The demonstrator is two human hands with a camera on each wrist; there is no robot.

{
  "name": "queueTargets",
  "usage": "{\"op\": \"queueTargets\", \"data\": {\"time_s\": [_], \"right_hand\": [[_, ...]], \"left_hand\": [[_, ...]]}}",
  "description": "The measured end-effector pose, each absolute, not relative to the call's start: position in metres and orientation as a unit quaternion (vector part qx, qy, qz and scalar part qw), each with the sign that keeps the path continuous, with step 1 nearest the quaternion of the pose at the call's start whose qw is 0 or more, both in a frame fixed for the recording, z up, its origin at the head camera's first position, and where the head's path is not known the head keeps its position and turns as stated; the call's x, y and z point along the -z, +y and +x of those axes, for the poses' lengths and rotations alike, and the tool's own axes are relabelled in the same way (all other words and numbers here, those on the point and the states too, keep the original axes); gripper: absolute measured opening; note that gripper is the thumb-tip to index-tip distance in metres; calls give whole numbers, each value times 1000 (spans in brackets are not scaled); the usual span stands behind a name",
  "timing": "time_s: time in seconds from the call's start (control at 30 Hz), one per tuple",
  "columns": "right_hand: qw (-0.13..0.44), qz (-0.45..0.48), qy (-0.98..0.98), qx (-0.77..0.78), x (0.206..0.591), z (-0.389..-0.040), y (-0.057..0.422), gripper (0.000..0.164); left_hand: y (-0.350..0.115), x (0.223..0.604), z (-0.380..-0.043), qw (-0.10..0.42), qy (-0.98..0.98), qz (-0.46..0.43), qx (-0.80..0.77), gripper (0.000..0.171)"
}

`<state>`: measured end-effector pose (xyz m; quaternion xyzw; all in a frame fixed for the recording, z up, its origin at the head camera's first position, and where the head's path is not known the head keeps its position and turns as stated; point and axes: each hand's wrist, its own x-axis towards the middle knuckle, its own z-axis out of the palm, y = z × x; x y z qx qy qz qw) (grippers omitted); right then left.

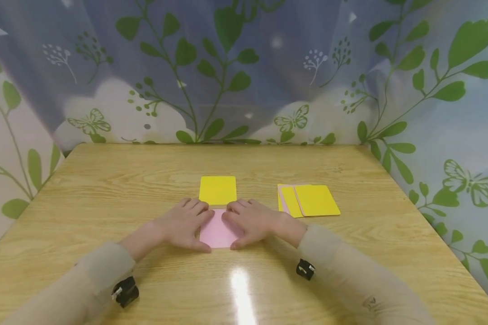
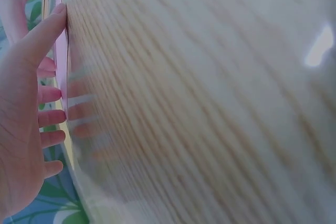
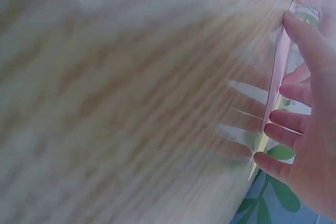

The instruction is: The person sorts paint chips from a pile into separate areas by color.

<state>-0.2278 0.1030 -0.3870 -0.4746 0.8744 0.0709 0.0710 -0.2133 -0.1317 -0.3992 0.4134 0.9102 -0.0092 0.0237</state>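
A pink square card (image 1: 217, 232) lies flat on the wooden table in front of the person. My left hand (image 1: 184, 225) rests over its left side, thumb at the near left corner and fingertips along the far edge. On the opposite side my right hand (image 1: 254, 222) mirrors this, its thumb close to the near right corner. Both wrist views show fingertips on the pink card (image 2: 61, 66) with spread, lightly bent fingers. Directly beyond it lies a yellow square card (image 1: 218, 189), its near edge close to the fingers of both hands.
To the right, several overlapping yellow cards (image 1: 319, 201) lie with pink edges showing between them. The wooden table (image 1: 146, 167) backs onto a leaf-patterned curtain (image 1: 244, 90), which also hangs along both sides. A black wrist device (image 1: 126, 292) sits on each sleeve.
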Motion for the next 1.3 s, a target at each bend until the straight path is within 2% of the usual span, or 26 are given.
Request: {"op": "queueTargets", "data": {"time_s": [0.37, 0.57, 0.7, 0.87, 1.13, 1.3], "right_hand": [[73, -472, 876, -67, 385, -226, 101, 75], [60, -447, 892, -47, 371, -224, 115, 76], [25, -437, 898, -49, 368, -226, 135, 73], [-17, -416, 908, -35, 370, -230, 168, 69], [-95, -393, 914, -28, 372, -238, 225, 60], [-77, -368, 926, -23, 370, -239, 257, 68]], "left_hand": [[-134, 399, -213, 11, 910, 415, 8, 86], [-123, 392, -218, -40, 906, 421, 17, 82], [-107, 385, -223, -64, 903, 423, 40, 80], [-80, 379, -231, -68, 901, 425, 55, 74], [-39, 379, -244, -129, 889, 432, 78, 66], [-11, 376, -251, -120, 893, 425, 86, 69]]}}
